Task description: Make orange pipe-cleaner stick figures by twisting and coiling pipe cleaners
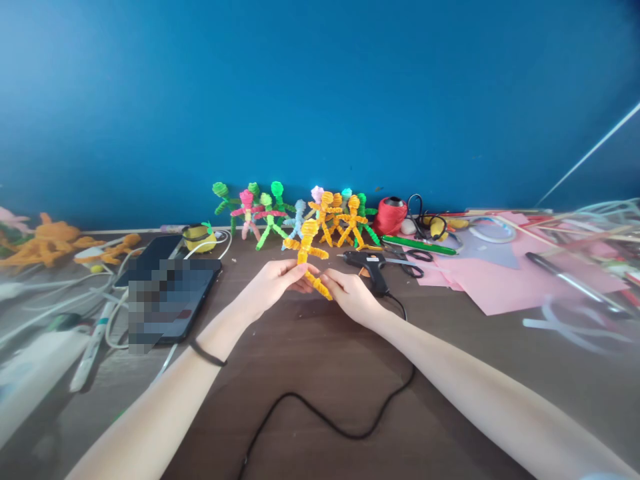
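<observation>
An orange pipe-cleaner figure (307, 248) stands upright above the brown table, held between both hands. My left hand (273, 281) pinches its lower body from the left. My right hand (351, 293) grips one orange leg that sticks out toward it. Behind the held figure, several finished pipe-cleaner figures (300, 217) in green, pink, blue and orange lean against the blue wall.
A black glue gun (371, 264) lies just right of my hands, its cord (330, 420) looping toward me. A dark tablet (167, 293) lies left. Red thread spool (391, 215), scissors (415, 255), green pen (419, 245) and pink paper sheets (500, 283) fill the right side.
</observation>
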`<state>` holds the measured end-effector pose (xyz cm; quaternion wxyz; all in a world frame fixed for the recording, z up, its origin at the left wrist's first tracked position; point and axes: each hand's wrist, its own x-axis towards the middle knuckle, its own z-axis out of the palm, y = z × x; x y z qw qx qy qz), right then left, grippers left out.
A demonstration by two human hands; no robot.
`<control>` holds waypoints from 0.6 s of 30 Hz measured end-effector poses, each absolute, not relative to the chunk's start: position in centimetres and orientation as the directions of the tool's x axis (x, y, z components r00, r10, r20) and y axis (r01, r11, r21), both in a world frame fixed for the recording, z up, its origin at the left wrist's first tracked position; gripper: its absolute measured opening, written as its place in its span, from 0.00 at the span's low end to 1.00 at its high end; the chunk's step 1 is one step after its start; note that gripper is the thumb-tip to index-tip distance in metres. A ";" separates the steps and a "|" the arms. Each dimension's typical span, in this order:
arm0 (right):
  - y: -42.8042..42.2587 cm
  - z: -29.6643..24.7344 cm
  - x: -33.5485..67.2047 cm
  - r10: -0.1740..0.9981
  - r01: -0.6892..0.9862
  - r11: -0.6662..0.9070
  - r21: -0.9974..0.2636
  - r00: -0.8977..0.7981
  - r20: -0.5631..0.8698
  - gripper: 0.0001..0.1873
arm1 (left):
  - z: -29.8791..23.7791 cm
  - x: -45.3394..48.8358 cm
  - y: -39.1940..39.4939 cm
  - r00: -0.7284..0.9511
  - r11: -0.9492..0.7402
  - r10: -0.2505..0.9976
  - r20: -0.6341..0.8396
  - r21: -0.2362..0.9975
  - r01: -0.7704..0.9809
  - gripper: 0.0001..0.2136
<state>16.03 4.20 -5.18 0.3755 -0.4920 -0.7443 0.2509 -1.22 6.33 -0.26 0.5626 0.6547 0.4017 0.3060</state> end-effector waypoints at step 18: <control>4.2 -5.4 15.9 0.841 0.536 0.541 -0.649 -0.343 0.417 0.12 | -0.7 -0.5 6.2 0.390 -0.034 0.920 0.030 0.999 0.003 0.07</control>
